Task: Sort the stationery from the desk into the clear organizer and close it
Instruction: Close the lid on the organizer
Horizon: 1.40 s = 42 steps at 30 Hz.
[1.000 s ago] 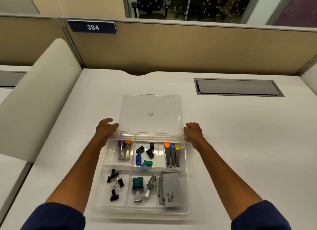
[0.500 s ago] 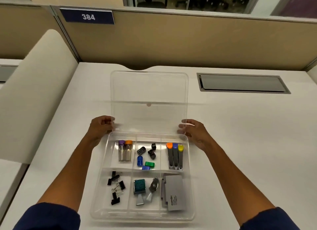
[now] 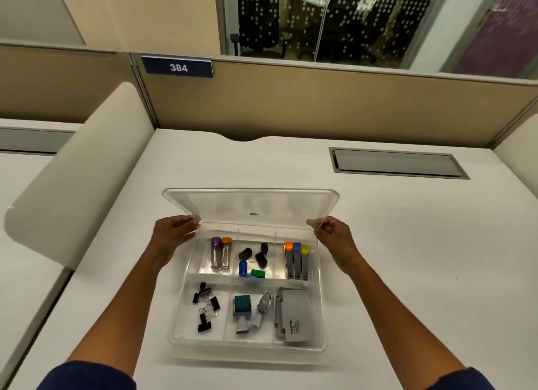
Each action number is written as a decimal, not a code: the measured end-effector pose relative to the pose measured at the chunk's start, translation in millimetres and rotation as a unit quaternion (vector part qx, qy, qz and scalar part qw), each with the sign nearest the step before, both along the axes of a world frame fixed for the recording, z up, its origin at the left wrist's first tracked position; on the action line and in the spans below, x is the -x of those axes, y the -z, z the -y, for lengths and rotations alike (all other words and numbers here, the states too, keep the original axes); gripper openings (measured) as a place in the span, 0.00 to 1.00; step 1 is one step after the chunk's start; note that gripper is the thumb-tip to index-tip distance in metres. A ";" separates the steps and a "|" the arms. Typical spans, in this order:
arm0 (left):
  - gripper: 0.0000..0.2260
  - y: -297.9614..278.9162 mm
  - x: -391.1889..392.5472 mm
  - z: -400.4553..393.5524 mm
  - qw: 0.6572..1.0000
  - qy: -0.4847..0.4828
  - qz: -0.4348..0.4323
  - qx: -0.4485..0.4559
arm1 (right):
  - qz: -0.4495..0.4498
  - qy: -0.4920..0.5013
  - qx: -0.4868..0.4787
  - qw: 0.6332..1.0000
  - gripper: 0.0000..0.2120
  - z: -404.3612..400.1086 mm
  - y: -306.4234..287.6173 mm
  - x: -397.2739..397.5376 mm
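Note:
The clear organizer (image 3: 319, 308) sits on the white desk in front of me, divided into several compartments. Its clear hinged lid (image 3: 250, 203) is tilted forward over the back row, partly down. My left hand (image 3: 171, 234) grips the lid's left corner and my right hand (image 3: 332, 234) grips its right corner. Inside lie two capped vials (image 3: 220, 253), small black, blue and green pieces (image 3: 251, 261), three grey markers (image 3: 297, 261), black binder clips (image 3: 206, 305), a teal stamp (image 3: 241, 305), a metal clip (image 3: 263, 304) and a grey box (image 3: 292, 314).
A beige partition (image 3: 291, 104) with a blue "384" plate (image 3: 178, 67) closes off the desk's far edge. A grey cable hatch (image 3: 396, 163) is set into the desk at the right. A rounded cream divider (image 3: 72, 180) stands along the left side.
The lid, flat on the desk a second ago, was raised upright and now swings forward over the organizer. Both hands moved with its corners.

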<state>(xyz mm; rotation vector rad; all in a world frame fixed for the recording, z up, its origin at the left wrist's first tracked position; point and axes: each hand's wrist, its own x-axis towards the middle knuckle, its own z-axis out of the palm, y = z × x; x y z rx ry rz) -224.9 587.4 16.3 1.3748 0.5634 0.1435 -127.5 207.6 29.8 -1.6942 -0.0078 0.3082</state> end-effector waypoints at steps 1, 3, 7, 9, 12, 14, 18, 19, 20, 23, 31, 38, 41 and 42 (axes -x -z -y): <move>0.10 -0.6 6.5 -0.3 1.000 0.012 0.012 0.001 | 0.002 -0.005 0.003 1.000 0.09 1.8 0.3 4.2; 0.14 -0.7 18.0 -0.2 0.998 0.041 0.023 -0.028 | 0.010 -0.012 0.011 1.000 0.09 4.4 1.2 11.7; 0.14 0.4 31.6 5.1 0.997 0.046 -0.019 -0.052 | 0.047 -0.021 0.088 0.995 0.15 6.4 4.8 23.9; 0.14 2.8 37.6 5.6 0.998 0.048 -0.021 -0.024 | 0.081 -0.019 0.124 0.989 0.18 7.1 9.3 30.7; 0.12 5.8 45.2 4.3 0.999 0.044 -0.021 -0.010 | 0.100 0.001 0.135 0.986 0.22 10.0 16.1 40.7; 0.08 6.6 49.0 5.3 0.999 0.038 -0.023 -0.016 | 0.096 0.013 0.133 0.986 0.23 11.6 17.5 44.5; 0.17 1.7 41.0 13.1 0.995 -0.004 -0.067 -0.079 | 0.068 0.064 0.104 0.990 0.19 8.2 13.9 39.1; 0.20 0.0 35.7 16.9 0.991 -0.013 -0.084 -0.100 | 0.052 0.075 0.101 0.991 0.19 6.0 12.9 36.1; 0.22 -1.6 29.3 20.8 0.988 -0.020 -0.098 -0.119 | 0.031 0.081 0.103 0.991 0.18 2.9 12.3 32.7; 0.16 -5.9 7.5 32.0 0.977 -0.005 -0.106 -0.184 | -0.003 0.079 0.130 0.988 0.15 -7.7 12.1 26.0; 0.16 2.2 -24.3 44.7 0.935 0.005 -0.137 -0.327 | -0.014 0.101 0.158 0.982 0.12 -19.2 13.3 21.3; 0.15 12.2 -23.5 54.7 0.935 -0.032 -0.133 -0.328 | -0.019 0.117 0.138 0.983 0.10 -21.3 19.1 22.7; 0.14 15.7 -20.8 55.2 0.934 -0.039 -0.102 -0.340 | 0.004 0.144 0.142 0.979 0.11 -29.5 25.1 28.8; 0.13 15.9 -20.7 55.6 0.934 -0.043 -0.090 -0.343 | 0.016 0.155 0.156 0.975 0.11 -33.1 27.1 30.2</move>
